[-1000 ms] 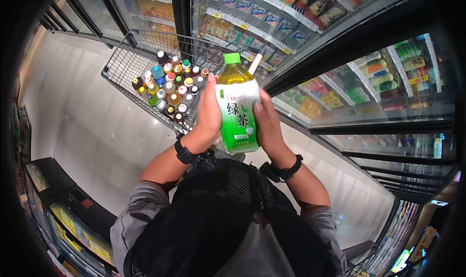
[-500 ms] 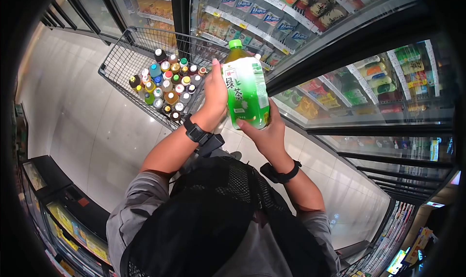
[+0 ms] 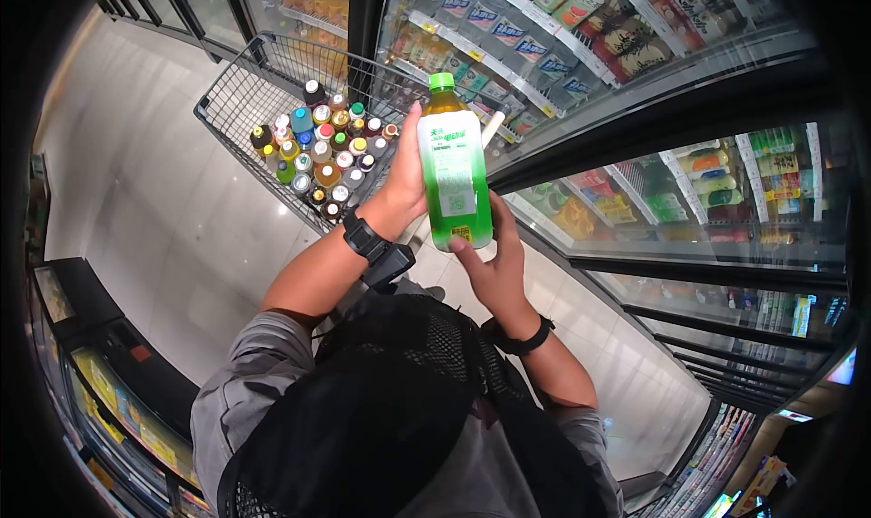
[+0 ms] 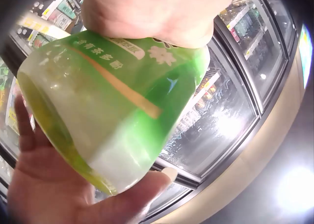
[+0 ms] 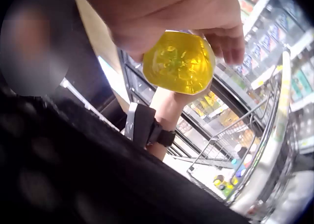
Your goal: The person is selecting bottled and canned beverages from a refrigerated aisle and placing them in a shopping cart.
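A large green tea bottle [image 3: 456,178] with a bright green cap [image 3: 441,82] is held up in front of the chest, the small-print side of its label facing the head camera. My left hand [image 3: 406,175] grips its left side, most fingers hidden behind it. Low on the other side, my right hand [image 3: 499,268] holds the bottle near its base, thumb in front and fingers round the side. In the left wrist view the bottle [image 4: 113,116] lies between both hands. Its yellow-looking base [image 5: 179,64] shows below my right hand [image 5: 181,13] in the right wrist view.
A wire shopping cart [image 3: 227,123] stands ahead to the left, with many capped bottles [image 3: 322,155] grouped inside. Glass-door drink coolers [image 3: 708,219] line the right side and the front. At the lower left is a low black display case [image 3: 118,337] on the tiled floor [image 3: 172,191].
The bottle has been turned about its length, so the big front characters have rotated out of sight and the small print shows. My right hand has shifted from its side down to its base.
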Demonstrator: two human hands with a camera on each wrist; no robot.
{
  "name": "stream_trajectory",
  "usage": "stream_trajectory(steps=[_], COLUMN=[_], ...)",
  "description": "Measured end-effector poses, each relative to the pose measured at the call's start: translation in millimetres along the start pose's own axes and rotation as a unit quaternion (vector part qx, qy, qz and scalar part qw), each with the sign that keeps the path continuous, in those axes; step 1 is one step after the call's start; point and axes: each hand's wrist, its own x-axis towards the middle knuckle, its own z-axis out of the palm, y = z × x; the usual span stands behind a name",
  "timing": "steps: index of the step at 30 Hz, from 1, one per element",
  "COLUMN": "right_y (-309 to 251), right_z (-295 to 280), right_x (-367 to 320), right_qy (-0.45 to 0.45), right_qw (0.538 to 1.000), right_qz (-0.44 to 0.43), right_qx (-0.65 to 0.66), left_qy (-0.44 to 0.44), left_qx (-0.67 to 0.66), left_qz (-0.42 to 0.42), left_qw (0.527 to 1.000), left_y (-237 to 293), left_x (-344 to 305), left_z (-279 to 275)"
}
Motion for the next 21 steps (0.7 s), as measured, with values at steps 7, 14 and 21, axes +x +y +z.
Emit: stream_trajectory(steps=[7,14,21], right_y=[6,9,12], right_z=[2,1,-4], right_x=[4,4,1], right_qy=[-0.082,-0.067,-0.098], right_qw=[0.917,0.925,0.898], right_qz=[0.197,0.188,0.179], right_qx=[0.338,0.322,0.390], left_qy=[-0.008,-0.023,-0.037], left_qx=[0.004,0.009,0.048], left_qz=[-0.005,-0.010,0.000], left_qw=[1.000,1.000,0.998], left_y=[1,0,0], left_x=[6,12,2], left_z=[-1,-2,11])
